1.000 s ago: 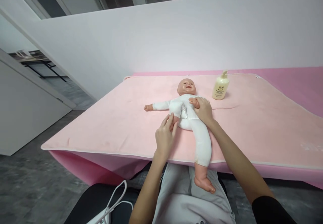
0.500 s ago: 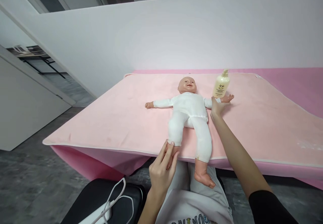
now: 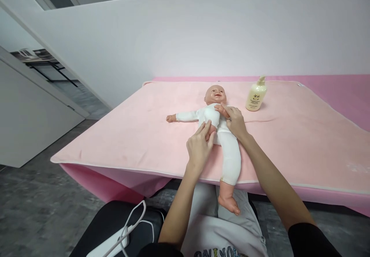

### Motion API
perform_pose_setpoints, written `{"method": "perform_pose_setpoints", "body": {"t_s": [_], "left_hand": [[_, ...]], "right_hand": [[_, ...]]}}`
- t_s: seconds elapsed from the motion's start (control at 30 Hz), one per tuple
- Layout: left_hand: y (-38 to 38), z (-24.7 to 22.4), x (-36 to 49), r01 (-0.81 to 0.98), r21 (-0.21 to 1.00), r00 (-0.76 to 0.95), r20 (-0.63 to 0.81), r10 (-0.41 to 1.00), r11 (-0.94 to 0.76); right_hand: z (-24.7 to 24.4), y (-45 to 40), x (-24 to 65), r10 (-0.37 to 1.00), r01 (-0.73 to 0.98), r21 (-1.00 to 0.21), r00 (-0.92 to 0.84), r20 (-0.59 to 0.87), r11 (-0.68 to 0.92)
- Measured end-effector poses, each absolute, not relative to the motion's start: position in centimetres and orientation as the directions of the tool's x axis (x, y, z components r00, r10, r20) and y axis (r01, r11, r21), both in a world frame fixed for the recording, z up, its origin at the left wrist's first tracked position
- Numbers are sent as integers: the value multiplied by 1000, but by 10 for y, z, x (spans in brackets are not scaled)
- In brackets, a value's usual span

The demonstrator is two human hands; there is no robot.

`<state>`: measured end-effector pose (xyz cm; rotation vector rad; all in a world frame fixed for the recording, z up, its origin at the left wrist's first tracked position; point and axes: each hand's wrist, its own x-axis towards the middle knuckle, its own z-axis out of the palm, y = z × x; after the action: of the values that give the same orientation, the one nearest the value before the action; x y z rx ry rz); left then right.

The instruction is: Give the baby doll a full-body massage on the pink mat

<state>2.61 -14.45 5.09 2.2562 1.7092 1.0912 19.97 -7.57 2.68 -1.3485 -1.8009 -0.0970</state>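
Note:
A baby doll with a white cloth body lies face up on the pink blanket, its head toward the wall. My left hand is closed around one lower leg of the doll, which is bent up over the belly. My right hand grips the doll's forearm near its hand, folded across the chest. The other arm of the doll stretches out to the left. Its other leg lies straight, the foot hanging past the table's front edge. A pale yellow pump bottle stands beyond my right hand.
A white wall rises behind the table. Pink cloth shows under the blanket at the right. At the lower left, a black stool carries a white power strip with a cable. A door is at the far left.
My left hand has pushed the doll's leg up and bent it over the belly. My right hand has brought the doll's outstretched arm in across the chest.

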Motion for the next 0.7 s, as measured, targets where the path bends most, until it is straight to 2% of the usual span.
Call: {"method": "perform_pose_setpoints", "body": {"t_s": [0.2,0.33,0.43,0.53,0.6,0.7], "left_hand": [[-154,43,24,808,467,103,488,867,-359],[-163,30,23,770,474,47,626,779,-427],[-171,23,19,728,481,-52,749,661,-488],[-181,27,14,658,545,-207,795,571,-519],[-188,34,10,589,600,-314,787,531,-541],[-194,48,3,503,636,-420,771,478,-585]], "right_hand": [[28,-77,199,749,827,-377,-79,658,418],[25,-75,201,747,809,-431,-15,664,399],[22,-71,204,747,729,-582,148,649,361],[18,-66,208,703,590,-748,390,595,304],[15,-63,212,646,474,-845,569,509,248],[9,-56,218,534,265,-953,789,303,149]]}}
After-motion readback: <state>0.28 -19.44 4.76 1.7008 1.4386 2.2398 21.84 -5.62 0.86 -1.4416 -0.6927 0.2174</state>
